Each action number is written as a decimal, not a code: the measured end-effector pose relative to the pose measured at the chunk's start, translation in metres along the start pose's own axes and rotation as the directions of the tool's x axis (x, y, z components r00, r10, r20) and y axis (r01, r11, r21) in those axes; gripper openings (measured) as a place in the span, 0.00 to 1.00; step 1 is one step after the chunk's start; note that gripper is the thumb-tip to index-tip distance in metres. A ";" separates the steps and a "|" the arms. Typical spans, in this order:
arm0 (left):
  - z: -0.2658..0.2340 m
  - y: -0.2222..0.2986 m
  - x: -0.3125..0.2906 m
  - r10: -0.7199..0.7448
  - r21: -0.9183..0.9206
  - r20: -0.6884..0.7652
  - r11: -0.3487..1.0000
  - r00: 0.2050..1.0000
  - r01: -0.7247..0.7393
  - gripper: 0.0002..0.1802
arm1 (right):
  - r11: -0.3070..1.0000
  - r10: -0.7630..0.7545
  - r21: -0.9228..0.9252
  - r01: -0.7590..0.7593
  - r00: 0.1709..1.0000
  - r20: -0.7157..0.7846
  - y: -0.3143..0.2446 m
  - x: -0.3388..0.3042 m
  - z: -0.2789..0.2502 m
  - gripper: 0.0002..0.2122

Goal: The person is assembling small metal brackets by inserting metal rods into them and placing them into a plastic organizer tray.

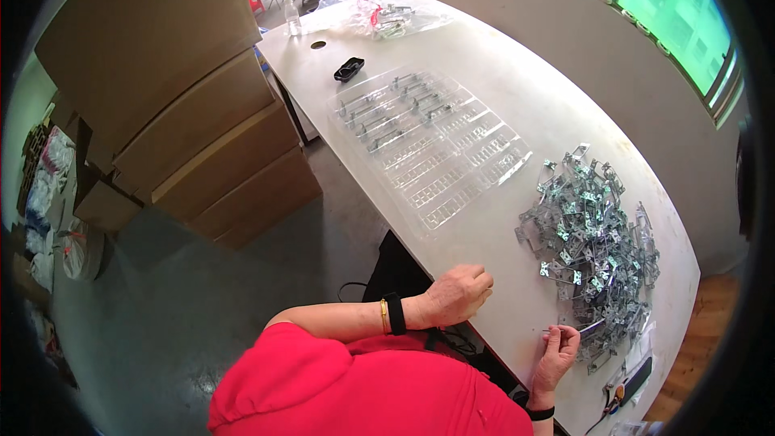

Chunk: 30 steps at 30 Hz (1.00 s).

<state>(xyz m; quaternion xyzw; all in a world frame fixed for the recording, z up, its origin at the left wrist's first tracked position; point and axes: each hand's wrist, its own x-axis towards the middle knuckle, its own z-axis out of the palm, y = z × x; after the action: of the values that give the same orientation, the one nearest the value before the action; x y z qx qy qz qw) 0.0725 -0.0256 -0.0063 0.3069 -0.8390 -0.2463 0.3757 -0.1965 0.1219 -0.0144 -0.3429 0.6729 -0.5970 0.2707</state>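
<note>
Near the table's front edge, my left hand (458, 294) is closed, its fingers curled together; whatever they may hold is hidden. My right hand (557, 355) pinches a thin metal rod-like piece (593, 328) between thumb and fingers, beside the near left side of a large heap of small silvery metal brackets (593, 242). Ahead of my left hand lies a clear plastic blister tray (440, 214) with rows of moulded slots. Several metal parts (379, 127) sit in its far rows, while the nearer rows hold none that I can see.
A small black dish (349, 70) and a clear bottle (292, 18) stand beyond the tray, near a plastic bag (404, 20) of metal parts. Pliers (618, 396) and a black object (639, 378) lie at the near right. Cardboard boxes (194, 137) are stacked left of the table.
</note>
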 end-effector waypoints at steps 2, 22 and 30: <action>0.010 -0.008 -0.003 0.031 0.044 0.019 0.999 0.999 -0.031 0.08 | 1.000 0.003 0.008 -0.003 1.000 -0.001 0.001 0.001 0.000 0.03; 0.015 -0.016 0.011 0.149 0.056 -0.033 0.987 0.988 -0.147 0.18 | 0.995 0.096 -0.012 -0.095 0.992 0.077 -0.003 0.000 -0.017 0.03; 0.012 -0.013 0.013 0.099 -0.005 -0.050 0.995 0.994 -0.099 0.17 | 0.991 0.086 -0.102 -0.082 0.996 0.033 -0.004 -0.003 -0.015 0.03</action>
<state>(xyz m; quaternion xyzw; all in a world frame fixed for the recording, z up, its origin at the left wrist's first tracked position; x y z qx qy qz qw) 0.0604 -0.0416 -0.0158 0.2696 -0.8426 -0.2229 0.4095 -0.2057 0.1339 -0.0080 -0.3384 0.7109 -0.5439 0.2904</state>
